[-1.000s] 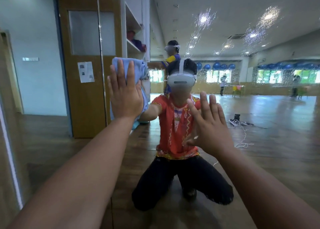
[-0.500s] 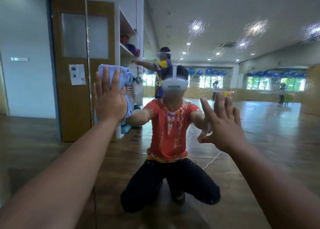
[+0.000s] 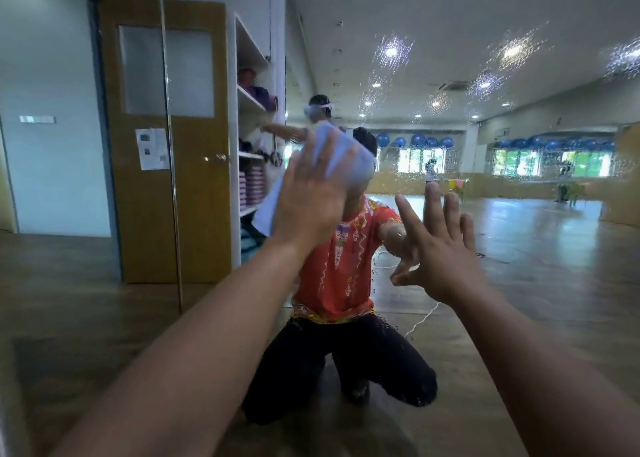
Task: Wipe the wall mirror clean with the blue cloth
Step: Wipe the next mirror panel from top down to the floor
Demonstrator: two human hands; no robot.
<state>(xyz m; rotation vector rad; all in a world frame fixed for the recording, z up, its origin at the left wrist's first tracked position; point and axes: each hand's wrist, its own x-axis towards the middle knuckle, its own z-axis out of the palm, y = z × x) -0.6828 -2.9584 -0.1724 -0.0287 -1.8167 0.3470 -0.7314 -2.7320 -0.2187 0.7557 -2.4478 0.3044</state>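
The wall mirror point(image 3: 519, 248) fills the view and is speckled with droplets on its right half. My left hand point(image 3: 311, 200) presses the blue cloth point(image 3: 346, 158) flat against the glass at the centre, fingers straight. The cloth spreads above and to the left of the hand, blurred by motion. My right hand point(image 3: 440, 248) leans on the glass to the right with fingers spread and fingertips touching the mirror. My own kneeling reflection in a red shirt sits behind both hands.
A vertical seam point(image 3: 169, 145) between mirror panels runs down the left side. The reflection shows a wooden door point(image 3: 194, 197), white shelves point(image 3: 252, 103), another person with a headset point(image 3: 318, 110), blue exercise balls point(image 3: 419, 141) and a wooden floor.
My left hand has swept the cloth rightwards across the glass, from beside the panel seam to the centre over my reflection's head. My right hand has stayed planted on the mirror.
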